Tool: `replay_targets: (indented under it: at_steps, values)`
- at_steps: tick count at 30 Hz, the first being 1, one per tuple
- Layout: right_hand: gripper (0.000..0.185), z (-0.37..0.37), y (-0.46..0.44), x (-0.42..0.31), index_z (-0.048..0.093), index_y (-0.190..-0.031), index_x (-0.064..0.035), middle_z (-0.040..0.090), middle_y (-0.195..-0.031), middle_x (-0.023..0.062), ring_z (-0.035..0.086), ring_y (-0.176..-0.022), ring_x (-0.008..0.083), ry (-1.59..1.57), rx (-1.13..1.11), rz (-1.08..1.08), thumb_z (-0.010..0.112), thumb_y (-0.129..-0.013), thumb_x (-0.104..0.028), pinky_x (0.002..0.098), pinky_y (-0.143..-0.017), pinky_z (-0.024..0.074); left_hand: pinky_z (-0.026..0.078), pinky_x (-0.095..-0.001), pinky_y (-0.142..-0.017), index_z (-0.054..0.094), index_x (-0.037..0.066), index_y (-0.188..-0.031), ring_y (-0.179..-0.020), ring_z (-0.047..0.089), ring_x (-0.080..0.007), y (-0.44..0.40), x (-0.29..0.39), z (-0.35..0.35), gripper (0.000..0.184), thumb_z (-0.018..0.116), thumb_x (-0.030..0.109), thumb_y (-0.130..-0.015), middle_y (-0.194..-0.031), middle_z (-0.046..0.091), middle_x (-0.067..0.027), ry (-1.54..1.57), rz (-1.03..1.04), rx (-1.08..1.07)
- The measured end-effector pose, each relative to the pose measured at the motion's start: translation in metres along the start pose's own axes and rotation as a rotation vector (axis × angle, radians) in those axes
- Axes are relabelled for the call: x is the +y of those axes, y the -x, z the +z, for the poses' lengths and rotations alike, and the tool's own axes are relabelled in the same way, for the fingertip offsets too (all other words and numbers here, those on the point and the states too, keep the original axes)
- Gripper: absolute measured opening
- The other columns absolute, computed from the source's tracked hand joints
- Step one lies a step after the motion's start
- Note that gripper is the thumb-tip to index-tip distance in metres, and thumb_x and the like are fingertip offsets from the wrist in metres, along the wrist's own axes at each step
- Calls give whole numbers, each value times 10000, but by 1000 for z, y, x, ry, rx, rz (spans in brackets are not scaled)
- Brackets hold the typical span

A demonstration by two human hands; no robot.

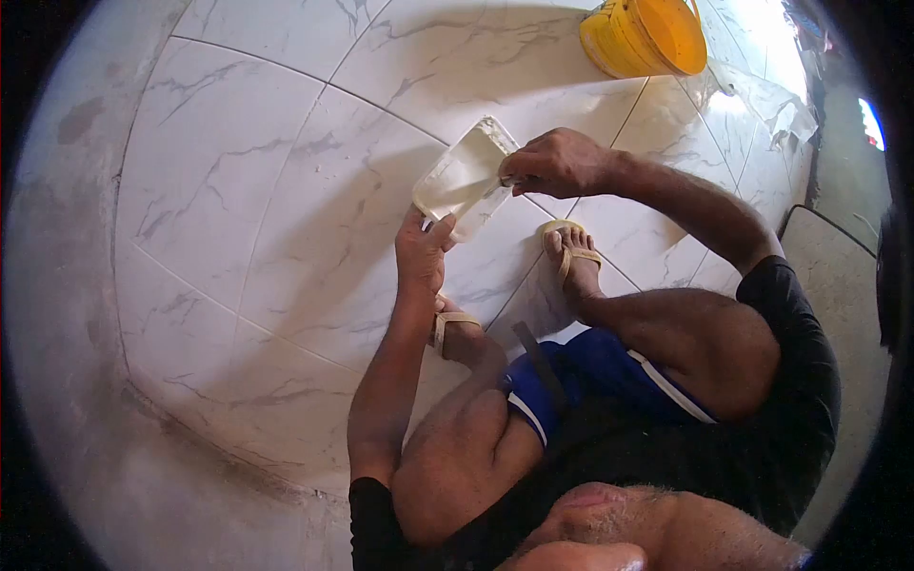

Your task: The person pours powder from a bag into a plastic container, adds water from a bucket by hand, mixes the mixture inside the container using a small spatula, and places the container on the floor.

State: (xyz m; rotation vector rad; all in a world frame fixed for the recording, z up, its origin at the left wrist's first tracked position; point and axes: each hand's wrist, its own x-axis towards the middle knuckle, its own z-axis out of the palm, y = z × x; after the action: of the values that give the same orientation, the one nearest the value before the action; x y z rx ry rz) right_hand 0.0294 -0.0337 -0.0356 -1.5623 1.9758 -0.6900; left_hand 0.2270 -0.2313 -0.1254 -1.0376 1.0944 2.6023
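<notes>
A white tray in front of the feet, over floor tiles, steadied by the left hand.
The left fingers curl partly closed around its near corner; the right hand, bunched at the right rim, pinches something too hidden to name. Pale paste coats the inside. Tiles stretch leftward to a concrete border; the sandalled right foot crowds the near side, and a yellow bucket stands beyond, upper right.

A white rectangular tub, mouth up above the floor, apparently holds pale paste.
</notes>
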Motion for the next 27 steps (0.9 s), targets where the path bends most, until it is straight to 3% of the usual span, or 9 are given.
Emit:
replay_targets:
  at_steps: [4, 7, 13, 18, 27]
  values:
    - [263, 13, 15, 2, 597, -1031, -54, 685, -839, 106, 684, -753, 315, 52, 8, -22, 743, -835, -148, 429, -638, 554, 539, -332, -816, 538, 55, -1319, -1037, 639, -182, 3, -25, -2, 482, 701, 16, -868, -1243, 619, -75, -23, -46, -5]
    - [245, 25, 30, 3, 580, -1009, -53, 667, -811, 109, 676, -744, 318, 56, -20, -38, 727, -840, -152, 430, -631, 551, 553, -308, -789, 537, 45, -1354, -1023, 631, -154, 2, -47, -3, 580, 763, 54, -820, -1188, 626, -57, -46, -103, -50]
    - [257, 52, 77, 1, 562, -1013, -44, 622, -782, 92, 665, -737, 315, 43, 37, -46, 710, -833, -153, 425, -637, 557, 523, -290, -876, 541, 31, -1346, -1071, 612, -159, 16, -75, 16, 556, 757, 47, -834, -1202, 634, -72, 44, -143, -58]
    - [359, 59, 99, -8, 613, -1127, -29, 670, -1082, 133, 689, -977, 304, 11, -65, 21, 740, -820, -164, 396, -773, 594, 513, -307, -928, 543, 21, -1346, -1099, 608, -177, 19, -90, 17, 518, 731, 38, -863, -1218, 633, -83, -47, -205, -99]
    - [395, 81, 129, -9, 637, -1172, -35, 658, -1184, 167, 644, -1104, 342, -84, -93, 141, 759, -829, -188, 425, -902, 557, 532, -320, -914, 520, 3, -1374, -1091, 619, -179, 25, -81, 19, 522, 711, 55, -890, -1229, 635, -99, -208, -229, -131]
